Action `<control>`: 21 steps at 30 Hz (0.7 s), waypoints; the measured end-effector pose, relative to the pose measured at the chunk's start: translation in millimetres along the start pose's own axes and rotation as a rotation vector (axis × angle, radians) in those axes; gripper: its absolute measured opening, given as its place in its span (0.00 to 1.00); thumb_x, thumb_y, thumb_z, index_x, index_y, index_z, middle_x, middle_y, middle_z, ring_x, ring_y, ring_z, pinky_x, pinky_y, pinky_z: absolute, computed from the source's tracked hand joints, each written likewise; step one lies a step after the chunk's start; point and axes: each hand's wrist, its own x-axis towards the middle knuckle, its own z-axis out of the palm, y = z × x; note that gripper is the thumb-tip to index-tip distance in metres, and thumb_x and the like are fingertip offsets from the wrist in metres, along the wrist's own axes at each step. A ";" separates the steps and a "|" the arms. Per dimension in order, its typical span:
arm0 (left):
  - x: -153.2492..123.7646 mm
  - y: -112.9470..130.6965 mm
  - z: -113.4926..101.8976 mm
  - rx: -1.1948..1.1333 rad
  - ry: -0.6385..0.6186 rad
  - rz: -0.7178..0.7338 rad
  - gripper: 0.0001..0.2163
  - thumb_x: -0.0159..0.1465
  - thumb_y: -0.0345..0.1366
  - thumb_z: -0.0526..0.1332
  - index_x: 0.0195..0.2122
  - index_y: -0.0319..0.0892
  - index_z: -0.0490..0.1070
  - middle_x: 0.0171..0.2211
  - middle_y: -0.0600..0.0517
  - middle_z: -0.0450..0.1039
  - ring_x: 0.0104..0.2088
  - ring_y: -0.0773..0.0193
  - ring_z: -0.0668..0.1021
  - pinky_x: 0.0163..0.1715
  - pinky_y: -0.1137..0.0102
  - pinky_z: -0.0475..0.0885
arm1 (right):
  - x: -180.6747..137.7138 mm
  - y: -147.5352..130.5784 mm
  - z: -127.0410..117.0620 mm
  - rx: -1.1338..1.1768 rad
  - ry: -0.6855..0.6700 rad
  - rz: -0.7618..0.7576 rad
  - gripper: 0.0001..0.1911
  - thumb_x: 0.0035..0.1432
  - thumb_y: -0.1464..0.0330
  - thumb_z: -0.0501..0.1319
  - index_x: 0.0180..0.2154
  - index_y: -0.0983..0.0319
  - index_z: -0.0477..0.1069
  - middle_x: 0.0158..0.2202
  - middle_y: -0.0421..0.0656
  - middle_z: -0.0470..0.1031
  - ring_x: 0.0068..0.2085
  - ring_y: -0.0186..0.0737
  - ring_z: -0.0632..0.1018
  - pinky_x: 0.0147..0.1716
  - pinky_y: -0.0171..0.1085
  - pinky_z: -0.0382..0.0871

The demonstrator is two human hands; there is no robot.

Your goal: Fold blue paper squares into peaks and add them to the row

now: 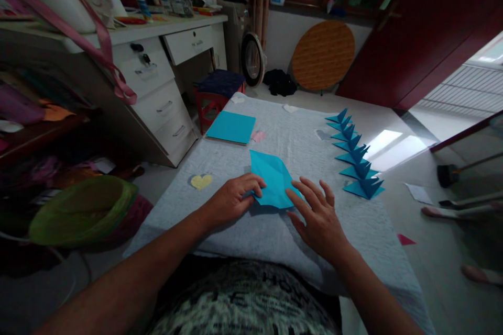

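A blue sheet of paper [272,175], partly folded into a kite shape, lies on the grey cloth-covered table [275,230] in front of me. My left hand [231,200] is closed, its fingertips pinching the paper's near left edge. My right hand [318,214] has its fingers spread, and the index fingertip presses the paper's near right corner. A flat stack of blue paper squares [231,127] rests at the far left of the table. Several finished blue folded pieces [356,156] stand in a row along the right side.
A yellow paper heart [201,181] lies left of my hands and a pink scrap [258,136] beside the stack. A white desk with drawers [157,84] and a red stool [214,102] stand to the left. A green basin [80,209] sits low left. Someone's feet [451,212] show at right.
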 end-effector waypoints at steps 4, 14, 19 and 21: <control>0.3 -4.7 -12.4 -0.195 -0.064 -0.031 0.06 0.61 0.25 0.56 0.33 0.41 0.70 0.46 0.46 0.75 0.48 0.60 0.78 0.50 0.64 0.71 | -6.1 4.1 -6.4 0.011 0.036 -0.062 0.14 0.65 0.74 0.58 0.51 0.57 0.71 0.57 0.49 0.74 0.63 0.51 0.68 0.65 0.60 0.50; -10.0 -26.1 0.1 0.511 -0.040 0.110 0.09 0.61 0.23 0.60 0.41 0.40 0.73 0.58 0.41 0.66 0.59 0.51 0.69 0.58 0.54 0.68 | -12.7 -2.9 20.7 0.074 0.023 -0.162 0.09 0.65 0.76 0.56 0.40 0.62 0.74 0.49 0.49 0.80 0.54 0.49 0.76 0.56 0.53 0.68; -23.3 -16.2 9.8 0.748 -0.021 0.196 0.04 0.65 0.30 0.63 0.39 0.43 0.75 0.55 0.45 0.70 0.52 0.53 0.72 0.51 0.57 0.71 | -4.6 -10.8 19.3 0.211 0.014 -0.145 0.08 0.66 0.76 0.55 0.40 0.62 0.73 0.45 0.48 0.81 0.47 0.46 0.79 0.48 0.46 0.75; -26.0 -14.5 12.1 0.812 -0.022 0.213 0.03 0.65 0.30 0.63 0.36 0.43 0.76 0.50 0.47 0.73 0.46 0.55 0.74 0.45 0.61 0.71 | -0.9 -12.7 16.9 0.256 -0.008 -0.124 0.08 0.66 0.76 0.56 0.39 0.62 0.73 0.44 0.48 0.81 0.45 0.45 0.80 0.45 0.45 0.76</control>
